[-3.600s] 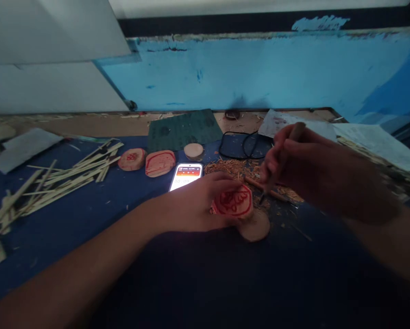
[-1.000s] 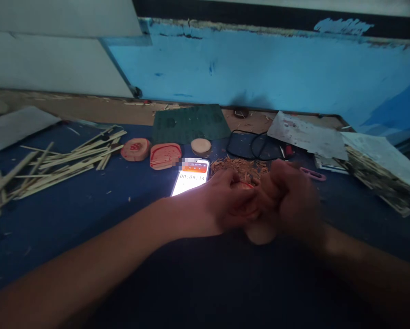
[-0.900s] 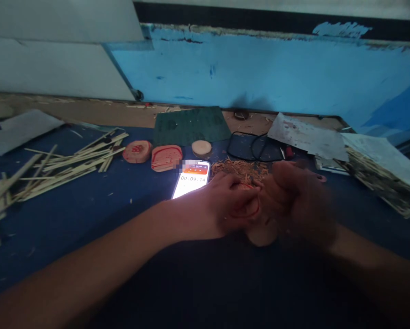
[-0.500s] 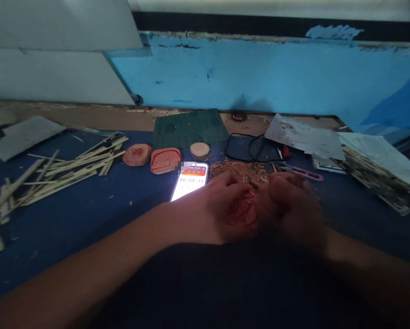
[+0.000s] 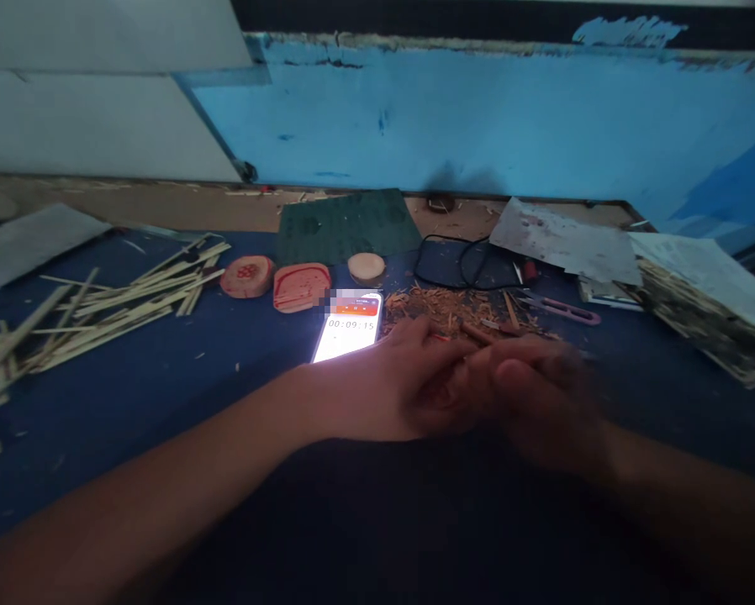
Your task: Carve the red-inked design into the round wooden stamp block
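My left hand (image 5: 377, 388) is closed round a reddish carved wood piece (image 5: 439, 395), which shows dimly in the shadow between the hands. Fingers of my right hand (image 5: 541, 391) are curled into a fist against the piece's right side; what they hold is hidden and blurred. Beyond both hands spreads a heap of reddish-brown wood shavings (image 5: 425, 304). A lit phone (image 5: 345, 340) with a timer on its screen lies just past my left wrist.
Carved wood blocks, one round (image 5: 246, 277) and one squarish (image 5: 302, 287), lie beside a pale wood disc (image 5: 366, 267). Thin wood strips (image 5: 131, 302) are piled left. A green sheet (image 5: 345, 227), black cord (image 5: 446, 286), pink-handled cutter (image 5: 570, 311) and grey sheet (image 5: 560, 239) lie farther back.
My right hand has shifted a little to the left and lower over the carved piece, which is now more covered. The camera has tilted slightly down.
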Demonstrator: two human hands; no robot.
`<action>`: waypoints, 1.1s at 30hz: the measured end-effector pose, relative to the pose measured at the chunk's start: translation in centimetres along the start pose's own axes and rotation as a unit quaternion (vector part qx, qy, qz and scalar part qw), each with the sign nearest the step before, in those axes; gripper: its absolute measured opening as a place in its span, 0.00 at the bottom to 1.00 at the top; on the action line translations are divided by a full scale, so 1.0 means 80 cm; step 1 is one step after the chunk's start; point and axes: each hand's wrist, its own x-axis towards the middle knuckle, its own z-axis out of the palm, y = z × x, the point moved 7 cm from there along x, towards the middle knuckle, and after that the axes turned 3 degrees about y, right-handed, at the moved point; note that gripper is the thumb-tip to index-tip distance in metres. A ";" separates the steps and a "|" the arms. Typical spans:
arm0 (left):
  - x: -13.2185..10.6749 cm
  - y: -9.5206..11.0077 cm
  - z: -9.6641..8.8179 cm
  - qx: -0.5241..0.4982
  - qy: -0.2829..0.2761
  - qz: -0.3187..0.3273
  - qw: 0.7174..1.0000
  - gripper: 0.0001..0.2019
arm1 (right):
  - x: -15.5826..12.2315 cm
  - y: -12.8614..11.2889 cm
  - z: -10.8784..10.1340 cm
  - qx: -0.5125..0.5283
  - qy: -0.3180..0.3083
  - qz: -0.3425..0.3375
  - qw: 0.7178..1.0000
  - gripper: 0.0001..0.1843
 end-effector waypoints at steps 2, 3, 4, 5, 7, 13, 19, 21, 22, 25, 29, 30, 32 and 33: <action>0.001 -0.002 0.001 -0.011 -0.001 0.002 1.000 0.21 | 0.000 0.002 -0.001 -0.013 -0.003 0.000 1.000 0.27; 0.001 -0.002 0.002 -0.014 -0.002 0.002 1.000 0.22 | 0.001 0.002 -0.002 -0.008 0.005 0.007 1.000 0.27; 0.001 -0.002 0.002 -0.015 -0.002 0.001 1.000 0.22 | 0.002 0.000 -0.003 0.004 0.013 0.016 1.000 0.27; 0.001 -0.002 0.002 -0.015 -0.001 0.000 1.000 0.23 | 0.004 -0.003 -0.003 0.026 0.019 0.025 0.999 0.27; 0.001 0.003 0.000 -0.013 0.001 0.000 1.000 0.24 | 0.009 -0.012 0.000 0.077 0.015 0.042 0.996 0.29; -0.001 0.009 -0.005 -0.010 -0.015 -0.008 1.000 0.28 | 0.011 -0.023 0.008 0.124 0.002 0.043 0.991 0.32; 0.000 0.000 -0.007 -0.037 -0.041 0.019 0.998 0.22 | 0.008 -0.005 0.002 0.091 0.004 0.018 0.996 0.25; 0.002 0.000 -0.008 -0.060 -0.053 0.032 0.996 0.18 | 0.009 -0.004 0.000 0.093 -0.006 0.023 0.995 0.24; 0.003 -0.002 -0.009 -0.068 -0.056 0.031 0.996 0.17 | 0.010 -0.004 -0.001 0.099 -0.005 0.029 0.995 0.24; 0.004 -0.008 -0.011 -0.067 -0.051 0.019 0.996 0.20 | 0.014 -0.009 -0.006 0.102 0.002 0.041 0.994 0.27; 0.003 -0.011 -0.011 -0.055 -0.042 0.016 0.997 0.23 | 0.023 -0.012 -0.011 0.082 0.030 0.072 0.994 0.24; 0.003 -0.011 -0.010 -0.052 -0.041 0.014 0.998 0.23 | 0.026 -0.013 -0.012 0.082 0.032 0.086 0.992 0.24; 0.002 -0.011 -0.010 -0.046 -0.039 0.013 0.998 0.24 | 0.032 -0.020 -0.015 0.081 0.022 0.106 0.991 0.25; 0.002 -0.011 -0.010 -0.042 -0.037 0.014 0.998 0.24 | 0.033 -0.026 -0.019 0.072 0.020 0.111 0.991 0.26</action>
